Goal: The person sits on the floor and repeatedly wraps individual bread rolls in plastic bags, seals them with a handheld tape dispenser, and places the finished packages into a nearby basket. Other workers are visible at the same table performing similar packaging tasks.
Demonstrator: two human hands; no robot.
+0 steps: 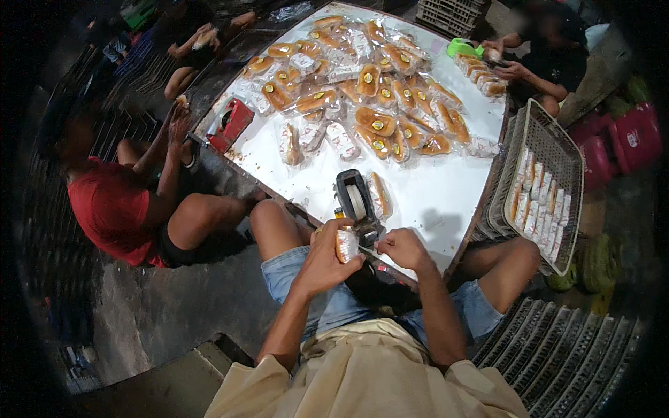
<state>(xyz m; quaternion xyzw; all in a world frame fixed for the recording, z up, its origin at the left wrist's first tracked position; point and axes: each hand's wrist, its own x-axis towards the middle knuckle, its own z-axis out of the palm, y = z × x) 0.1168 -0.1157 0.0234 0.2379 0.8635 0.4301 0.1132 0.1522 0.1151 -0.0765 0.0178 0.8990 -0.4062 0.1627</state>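
Note:
My left hand (328, 256) grips a bread roll in a clear printed wrapper (347, 246), held upright at the near edge of the white table (308, 183). Curled fingers of my right hand (405, 250) come close to the front end of a black tape dispenser (369, 227). Whether a piece of tape is between them is too small to see. A roll of whitish tape (357, 201) sits in the dispenser. Along its right side lies another wrapped bread roll (380, 195). A small yellow object (338, 213) shows just behind my left hand.
Many wrapped rolls (368, 78) heap the table's far half. A red tape dispenser (233, 125) stands left, a green one (464, 48) far right beside lined-up rolls (478, 74). Right of the table, a plastic crate (549, 141) holds rows of rolls. Co-workers (112, 209) sit around.

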